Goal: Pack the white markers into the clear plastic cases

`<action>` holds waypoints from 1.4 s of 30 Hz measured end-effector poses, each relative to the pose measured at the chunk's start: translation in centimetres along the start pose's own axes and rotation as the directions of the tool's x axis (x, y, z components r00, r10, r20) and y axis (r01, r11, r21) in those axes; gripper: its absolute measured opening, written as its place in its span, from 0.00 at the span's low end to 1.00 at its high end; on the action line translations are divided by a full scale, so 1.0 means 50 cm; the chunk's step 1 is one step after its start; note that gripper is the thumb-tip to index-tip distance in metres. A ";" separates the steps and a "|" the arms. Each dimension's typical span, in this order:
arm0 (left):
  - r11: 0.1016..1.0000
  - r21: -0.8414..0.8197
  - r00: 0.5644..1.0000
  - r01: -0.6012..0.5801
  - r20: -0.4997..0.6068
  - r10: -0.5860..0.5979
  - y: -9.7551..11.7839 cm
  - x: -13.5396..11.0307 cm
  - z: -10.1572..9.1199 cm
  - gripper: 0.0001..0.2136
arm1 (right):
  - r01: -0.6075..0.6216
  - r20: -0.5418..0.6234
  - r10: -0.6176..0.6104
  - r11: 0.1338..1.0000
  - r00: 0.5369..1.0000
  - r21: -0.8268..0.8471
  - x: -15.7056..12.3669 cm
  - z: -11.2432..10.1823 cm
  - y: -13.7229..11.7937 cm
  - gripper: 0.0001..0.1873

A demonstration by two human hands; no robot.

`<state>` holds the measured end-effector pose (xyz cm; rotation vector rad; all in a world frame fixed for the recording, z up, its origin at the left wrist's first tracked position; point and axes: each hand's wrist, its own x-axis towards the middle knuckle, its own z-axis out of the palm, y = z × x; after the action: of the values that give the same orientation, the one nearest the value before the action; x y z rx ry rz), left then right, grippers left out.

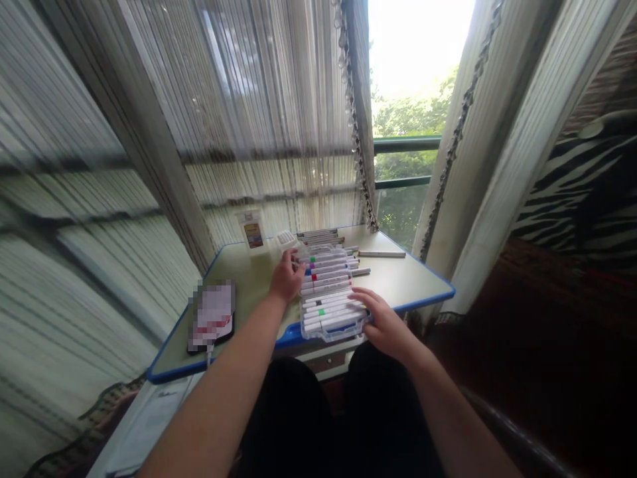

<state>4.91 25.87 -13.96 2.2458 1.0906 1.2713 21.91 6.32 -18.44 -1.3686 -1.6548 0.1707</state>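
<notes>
A clear plastic marker case [326, 336] lies opened out near the table's front edge. Rows of white markers [331, 309] fill it, some with green, black, red or purple bands. At the case's left side is my left hand [286, 277], fingers curled together by the marker ends; what they pinch is hidden. My right hand [385, 324] grips the right edge of the case, its thumb low at the rim and its fingers reaching over the marker ends. Behind the case, more loose markers [321, 236] lie side by side, partly covered by it.
A single marker [382, 254] lies to the right on the blue-edged table [418, 282]. A clear container with a label [253, 234] and a small white tray [285, 239] stand at the back. A phone [213, 315] with a cable lies at left. Curtains [269, 99] hang behind.
</notes>
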 end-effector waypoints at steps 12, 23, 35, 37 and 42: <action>0.997 -0.061 0.999 0.053 -0.005 -0.054 -0.005 0.002 0.008 0.14 | -0.191 0.014 0.191 0.974 0.982 0.123 0.070 -0.012 0.009 0.14; 0.988 -0.152 0.999 -0.003 -0.041 -0.003 0.014 -0.003 -0.008 0.10 | -0.137 -0.026 0.140 0.986 0.990 0.099 0.048 -0.002 0.032 0.17; 0.959 -0.273 0.995 -0.075 -0.081 0.054 0.033 -0.012 -0.022 0.10 | -0.087 -0.070 0.094 0.992 0.993 0.096 0.039 -0.001 0.034 0.21; 0.959 -0.275 0.996 -0.065 -0.073 0.047 0.032 -0.012 -0.021 0.10 | -0.098 -0.081 0.106 0.990 0.991 0.099 0.040 -0.001 0.031 0.21; 0.965 -0.262 0.999 -0.018 -0.037 0.009 0.030 -0.010 -0.017 0.10 | -0.207 -0.090 0.222 0.967 0.971 0.148 0.049 -0.004 0.014 0.21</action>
<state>4.73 24.46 -12.90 2.0432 0.8618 1.3778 22.74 8.51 -17.38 -1.4245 -1.3799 0.3273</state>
